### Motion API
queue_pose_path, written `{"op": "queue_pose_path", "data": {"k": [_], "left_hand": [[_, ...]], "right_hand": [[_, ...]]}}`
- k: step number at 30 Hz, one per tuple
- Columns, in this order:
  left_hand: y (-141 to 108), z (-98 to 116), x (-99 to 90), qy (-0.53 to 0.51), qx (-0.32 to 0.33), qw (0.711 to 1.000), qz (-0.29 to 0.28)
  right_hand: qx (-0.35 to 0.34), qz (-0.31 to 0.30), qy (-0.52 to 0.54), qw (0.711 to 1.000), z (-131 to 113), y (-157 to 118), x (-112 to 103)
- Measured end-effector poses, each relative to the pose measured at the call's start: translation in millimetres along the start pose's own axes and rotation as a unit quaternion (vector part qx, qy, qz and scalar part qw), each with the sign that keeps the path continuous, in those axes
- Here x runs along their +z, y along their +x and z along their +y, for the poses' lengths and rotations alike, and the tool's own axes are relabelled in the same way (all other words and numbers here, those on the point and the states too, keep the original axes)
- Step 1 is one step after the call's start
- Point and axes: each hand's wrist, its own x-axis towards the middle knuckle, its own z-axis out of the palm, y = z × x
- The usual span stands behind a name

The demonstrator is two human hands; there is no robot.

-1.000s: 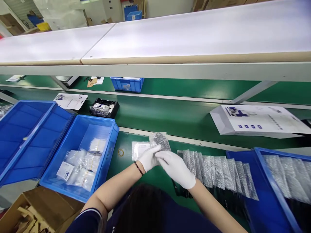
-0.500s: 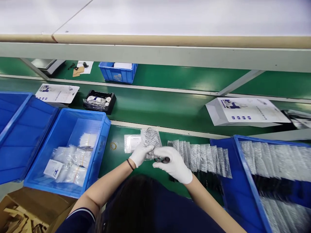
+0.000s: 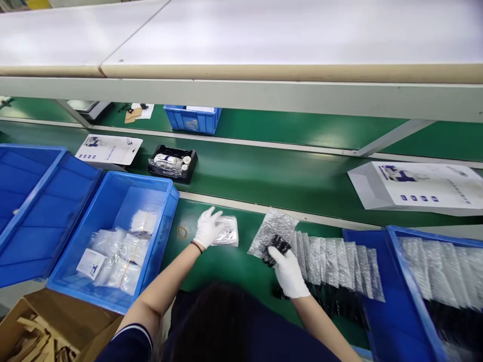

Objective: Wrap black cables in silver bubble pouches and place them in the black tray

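My left hand (image 3: 208, 229), in a white glove, reaches with fingers apart to the left side of a small stack of clear bags with printed paper inside (image 3: 227, 231). My right hand (image 3: 290, 274), gloved too, grips a bubble-wrap packet (image 3: 274, 229) by its dark lower end. A black bundle shows there under the fingers; its exact kind I cannot make out. Just right of it stands a row of similar bubble-wrap packets (image 3: 334, 259) on the green bench, their black ends toward me.
A blue bin (image 3: 171, 211) on the left holds banded clear bags. Another blue bin (image 3: 396, 271) at right holds more packets. Rubber bands (image 3: 182, 232) lie near my left hand. Across the conveyor (image 3: 264, 171) are white boxes (image 3: 426, 183) and a black tray (image 3: 190, 168). A shelf edge (image 3: 241, 73) runs overhead.
My right hand has carried the bubble-wrap packet rightward, to the left end of the row. My left hand has let go of the packet and moved to the stack of clear bags.
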Motion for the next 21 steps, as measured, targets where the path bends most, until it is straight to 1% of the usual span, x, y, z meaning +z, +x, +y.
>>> {"op": "queue_pose_path", "data": {"k": [2,5,9,12,14,16,17,19,21], "left_hand": [[24,-22,-17.0,0.084,-0.011,0.996,0.014],[63,-46,-49.6,0.163,0.002,0.986,0.026],[129,-74,-97.8,0.265,0.006,0.963,0.041],[181,-95,-133.1,0.324,-0.012,0.946,0.029],[213,-108,-152.0,0.342,-0.034,0.939,0.025],[243,-118,-163.1,0.342,-0.051,0.938,0.017],[257,-122,-164.8,0.337,-0.054,0.94,0.006],[284,-124,-160.5,0.317,-0.047,0.947,-0.03],[309,-121,-148.1,0.292,-0.034,0.953,-0.068]], "right_hand": [[0.002,0.023,0.057,0.998,-6,14,-4],[0.014,0.044,0.111,0.993,-15,29,0],[0.045,0.028,0.145,0.988,-17,43,15],[0.09,0.008,0.178,0.98,-13,53,30],[0.108,0.004,0.186,0.977,-8,60,37],[0.099,-0.001,0.165,0.981,-4,69,42],[0.092,-0.001,0.146,0.985,-3,75,43],[0.09,0.012,0.117,0.989,-3,89,45],[0.105,0.03,0.11,0.988,-8,106,48]]}}
